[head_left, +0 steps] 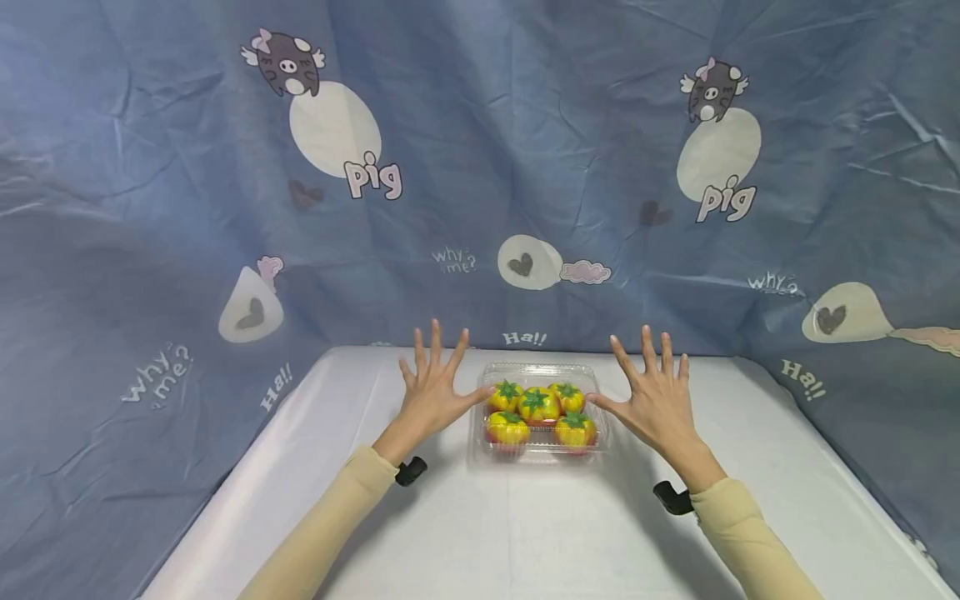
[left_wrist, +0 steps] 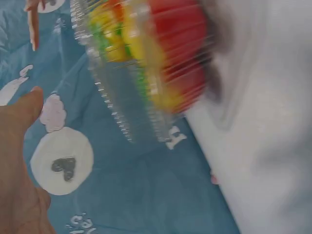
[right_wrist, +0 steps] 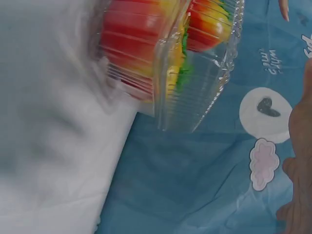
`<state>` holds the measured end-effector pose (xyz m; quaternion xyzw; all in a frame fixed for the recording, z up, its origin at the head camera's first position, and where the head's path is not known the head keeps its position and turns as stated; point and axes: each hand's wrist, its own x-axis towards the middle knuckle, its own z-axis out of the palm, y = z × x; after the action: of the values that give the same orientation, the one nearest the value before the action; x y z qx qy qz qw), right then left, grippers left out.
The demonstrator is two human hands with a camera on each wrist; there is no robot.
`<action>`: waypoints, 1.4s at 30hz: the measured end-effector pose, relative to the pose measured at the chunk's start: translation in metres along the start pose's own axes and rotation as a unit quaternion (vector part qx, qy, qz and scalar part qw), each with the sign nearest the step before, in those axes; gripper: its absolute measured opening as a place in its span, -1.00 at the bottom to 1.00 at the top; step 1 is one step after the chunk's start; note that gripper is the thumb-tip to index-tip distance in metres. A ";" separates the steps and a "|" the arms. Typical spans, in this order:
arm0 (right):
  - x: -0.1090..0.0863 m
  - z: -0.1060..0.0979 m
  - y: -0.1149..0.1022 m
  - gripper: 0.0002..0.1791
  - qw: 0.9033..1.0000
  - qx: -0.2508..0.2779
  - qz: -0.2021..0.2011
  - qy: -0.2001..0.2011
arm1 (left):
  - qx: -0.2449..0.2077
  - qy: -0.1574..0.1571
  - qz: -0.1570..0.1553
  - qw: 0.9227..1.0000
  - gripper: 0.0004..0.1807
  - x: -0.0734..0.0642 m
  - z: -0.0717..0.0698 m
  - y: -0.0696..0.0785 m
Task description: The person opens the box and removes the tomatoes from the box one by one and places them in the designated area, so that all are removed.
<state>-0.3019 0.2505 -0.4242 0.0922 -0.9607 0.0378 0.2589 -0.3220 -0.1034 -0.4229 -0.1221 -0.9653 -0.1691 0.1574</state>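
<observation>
A clear plastic clamshell box sits on the white table with several yellow-and-red tomato-like fruits inside, each topped with green leaves. My left hand is spread wide to the left of the box, its thumb in front of the box's left edge in the head view. On the other side, my right hand is likewise spread, thumb toward the right edge. Neither hand grips anything; contact with the box cannot be told. Both wrist views show the ridged side of the box and the red undersides of the fruits.
The white table reaches toward the front. Behind and at both sides hangs a blue cloth printed with pigs, hearts and words. A dark wrist device is on the left wrist and another on the right.
</observation>
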 end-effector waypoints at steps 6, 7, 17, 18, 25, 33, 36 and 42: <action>-0.011 0.006 0.008 0.10 1.000 0.012 0.003 -0.004 | -0.011 -0.026 -0.017 0.999 0.10 -0.010 0.009 -0.019; -0.013 0.008 0.009 0.09 1.000 0.013 0.004 -0.004 | -0.016 -0.030 -0.021 0.999 0.09 -0.011 0.010 -0.021; -0.027 0.025 0.019 0.04 1.000 0.027 0.008 0.004 | -0.093 -0.045 -0.052 0.993 -0.02 -0.024 0.023 -0.032; -0.029 0.026 0.019 0.04 1.000 0.029 0.008 0.005 | -0.109 -0.044 -0.054 0.992 -0.03 -0.025 0.025 -0.032; -0.042 0.037 0.014 -0.01 0.998 0.049 0.013 -0.024 | -0.190 -0.050 -0.052 0.979 -0.08 -0.036 0.040 -0.028; -0.054 0.047 0.006 -0.10 0.995 0.092 0.023 -0.036 | -0.216 -0.064 -0.020 0.974 -0.19 -0.044 0.053 -0.021; -0.057 0.050 0.003 -0.14 0.993 0.105 0.026 -0.043 | -0.219 -0.069 -0.014 0.973 -0.22 -0.046 0.055 -0.020; -0.062 0.052 -0.003 -0.24 0.981 0.175 0.049 -0.065 | -0.273 -0.074 -0.009 0.959 -0.27 -0.049 0.057 -0.013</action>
<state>-0.2740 0.2507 -0.5004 0.0915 -0.9573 0.2120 0.1737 -0.2960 -0.1039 -0.4943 -0.1645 -0.8922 -0.4183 0.0444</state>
